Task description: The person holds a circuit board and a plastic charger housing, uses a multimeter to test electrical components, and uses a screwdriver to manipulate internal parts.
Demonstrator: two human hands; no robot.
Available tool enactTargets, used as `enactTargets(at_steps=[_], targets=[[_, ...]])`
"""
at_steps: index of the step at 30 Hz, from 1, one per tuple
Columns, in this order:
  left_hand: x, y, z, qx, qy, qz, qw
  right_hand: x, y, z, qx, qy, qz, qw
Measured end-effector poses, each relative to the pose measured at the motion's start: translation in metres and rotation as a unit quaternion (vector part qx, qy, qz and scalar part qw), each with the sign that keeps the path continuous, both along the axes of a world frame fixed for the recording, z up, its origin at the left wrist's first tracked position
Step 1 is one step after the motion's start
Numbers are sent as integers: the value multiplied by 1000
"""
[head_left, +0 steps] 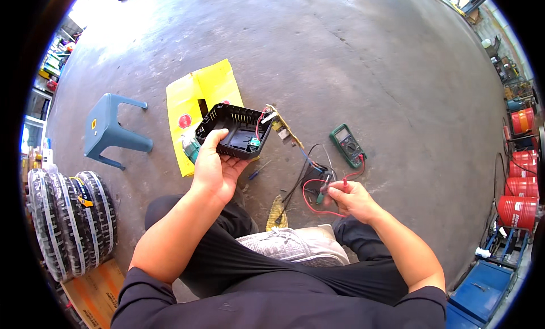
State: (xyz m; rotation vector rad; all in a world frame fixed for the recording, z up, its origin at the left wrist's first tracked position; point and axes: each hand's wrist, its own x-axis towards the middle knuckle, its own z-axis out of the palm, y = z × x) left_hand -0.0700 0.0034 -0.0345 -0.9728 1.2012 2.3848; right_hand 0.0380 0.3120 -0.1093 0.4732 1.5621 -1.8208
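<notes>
My left hand (214,173) is closed on the wall of an open black plastic housing (224,118), thumb inside, fingers underneath. A small green connector (254,143) sits in the housing's near right corner. From its right side a circuit board (284,130) hangs tilted on thin wires. My right hand (356,201) pinches a red test lead (345,182), its tip partly blurred beside dark cables. The lead's red wire (311,203) loops left of the hand and links to a green multimeter (346,144) lying on the floor.
A yellow cardboard sheet (218,82) lies under and beyond the housing. Near my feet are a small screwdriver (260,170) and a black cable with plug (286,201). A blue stool (108,124) and stacked tyres (71,221) stand left; red drums (518,211) and a blue cart (482,289) stand right.
</notes>
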Motion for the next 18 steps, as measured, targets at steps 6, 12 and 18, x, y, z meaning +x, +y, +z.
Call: enactTargets(at_steps=[6,12,18], targets=[[3,-2,-3,30,3,-25,999,-4,-5,37,110,72,-4,991],[15,0,15,66,96,-71,991,-20,28,61,220,198,-83,952],[18,2,17,79,146,-81,983,-69,31,52,280,258,-134,915]])
